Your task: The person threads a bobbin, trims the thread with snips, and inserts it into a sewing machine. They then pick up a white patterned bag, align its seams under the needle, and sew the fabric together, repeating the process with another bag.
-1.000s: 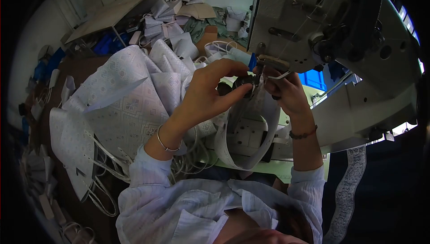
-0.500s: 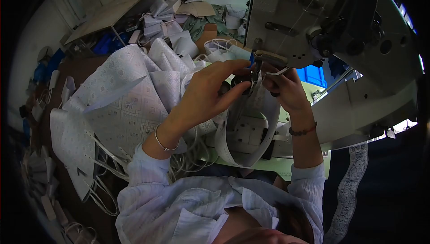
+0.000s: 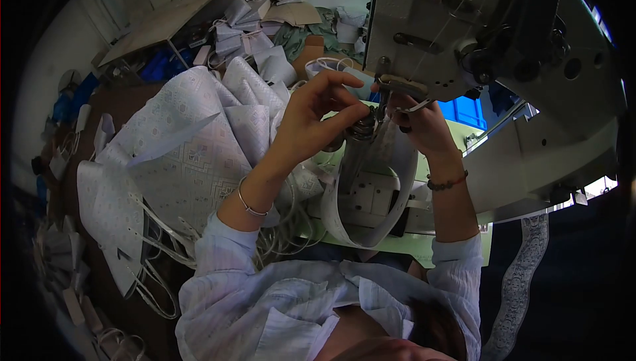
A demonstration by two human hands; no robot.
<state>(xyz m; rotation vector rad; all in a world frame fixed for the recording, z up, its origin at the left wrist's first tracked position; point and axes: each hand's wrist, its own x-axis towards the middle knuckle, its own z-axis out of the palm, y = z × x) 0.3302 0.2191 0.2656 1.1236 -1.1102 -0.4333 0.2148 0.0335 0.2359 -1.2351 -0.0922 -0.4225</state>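
A pale patterned band (image 3: 397, 208) hangs in a loop around the post of a sewing machine (image 3: 414, 19). My right hand (image 3: 427, 129) is closed at the band's upper edge, just right of the needle area; its fingertips are partly hidden by the presser parts. A narrow white strip (image 3: 419, 106) sticks out above these fingers. My left hand (image 3: 315, 119) is left of the needle, thumb and index finger apart. Its thumb tip is close to the dark round top of the machine's post (image 3: 361, 129), and I see nothing held in it.
A large heap of silvery-white patterned bag pieces (image 3: 189, 149) with cord handles lies left of the machine. More white bags (image 3: 242, 29) are piled at the back near a wooden table (image 3: 165, 19). A blue bin (image 3: 467, 112) stands behind; a lace-like strip (image 3: 523, 275) hangs at the right.
My left hand has drawn back left from the needle, and its fingers have parted. My right hand stays by the band with little movement.
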